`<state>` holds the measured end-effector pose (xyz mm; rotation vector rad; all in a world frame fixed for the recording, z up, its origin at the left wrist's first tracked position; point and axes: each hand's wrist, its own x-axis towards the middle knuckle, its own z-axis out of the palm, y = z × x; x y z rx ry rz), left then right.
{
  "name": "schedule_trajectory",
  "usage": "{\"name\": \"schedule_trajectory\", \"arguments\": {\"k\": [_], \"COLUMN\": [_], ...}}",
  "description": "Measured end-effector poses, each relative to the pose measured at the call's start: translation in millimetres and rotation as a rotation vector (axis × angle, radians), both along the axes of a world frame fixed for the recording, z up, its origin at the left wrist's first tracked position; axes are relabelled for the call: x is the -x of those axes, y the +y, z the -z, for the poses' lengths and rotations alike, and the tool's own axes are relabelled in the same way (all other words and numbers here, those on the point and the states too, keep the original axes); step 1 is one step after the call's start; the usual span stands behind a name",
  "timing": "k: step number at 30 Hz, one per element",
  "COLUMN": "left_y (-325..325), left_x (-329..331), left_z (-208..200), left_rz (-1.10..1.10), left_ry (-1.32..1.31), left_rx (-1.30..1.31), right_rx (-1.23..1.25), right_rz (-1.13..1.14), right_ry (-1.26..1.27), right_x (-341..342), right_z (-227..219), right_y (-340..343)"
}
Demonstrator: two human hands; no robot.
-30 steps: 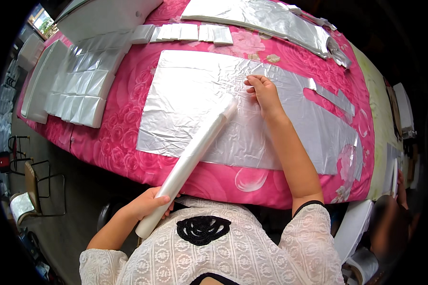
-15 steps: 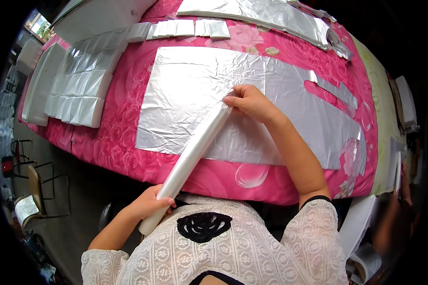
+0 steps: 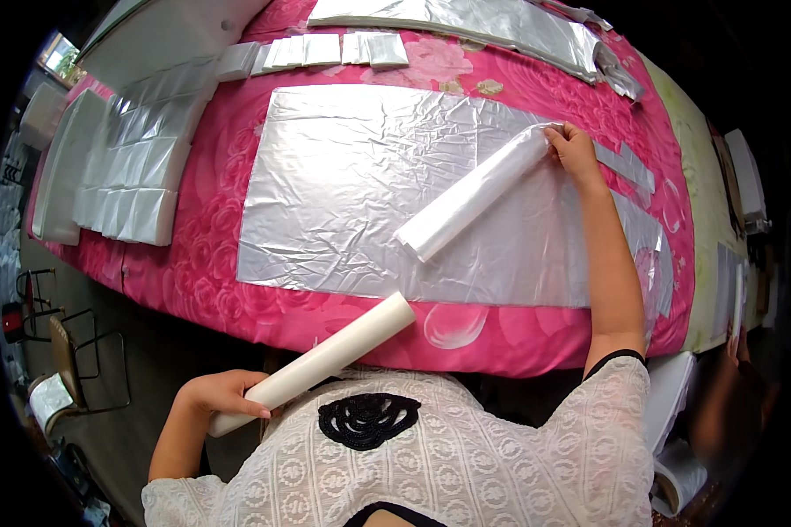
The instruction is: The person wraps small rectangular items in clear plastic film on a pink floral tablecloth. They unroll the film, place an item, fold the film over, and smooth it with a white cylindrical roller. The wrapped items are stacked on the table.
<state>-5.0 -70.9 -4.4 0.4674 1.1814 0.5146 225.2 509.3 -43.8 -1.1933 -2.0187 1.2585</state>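
Note:
My left hand (image 3: 230, 393), low at the front left, grips a white tube (image 3: 334, 347) near its lower end. The tube slants up to the right, its far end over the table's front edge. My right hand (image 3: 573, 151) is closed on the far end of a clear plastic film sleeve (image 3: 479, 193), which slants down to the left. Tube and sleeve are apart. Beneath the sleeve, a large wrinkled silvery plastic sheet (image 3: 325, 176) lies flat on the pink cloth.
The table wears a pink rose-patterned cloth (image 3: 206, 202). Stacked clear packets (image 3: 141, 176) and a white bin (image 3: 70, 167) stand at left. Smaller packets (image 3: 321, 50) and folded silvery film (image 3: 466, 31) lie at the back. A chair (image 3: 66, 360) stands lower left; another person's blurred arm (image 3: 716, 404) shows at right.
The plastic sleeve has come off the tube. My right hand has carried it up and right over the sheet, while my left hand has drawn the tube slightly left and tilted it flatter.

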Motion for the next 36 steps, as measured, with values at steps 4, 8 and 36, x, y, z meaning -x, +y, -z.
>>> {"name": "schedule_trajectory", "arguments": {"k": [4, 8, 36], "left_y": [57, 136, 167], "left_x": [8, 9, -91], "left_z": [-31, -47, 26], "left_rz": [0.303, 0.494, 0.643], "left_ry": [0.291, 0.767, 1.279], "left_rx": [-0.155, -0.594, -1.126], "right_rx": [0.004, 0.133, -0.540], "right_rz": [-0.177, -0.267, -0.759], "right_ry": [0.049, 0.111, -0.103], "right_x": [28, 66, 23], "right_z": [-1, -5, -38], "right_y": [-22, -61, -233]}}
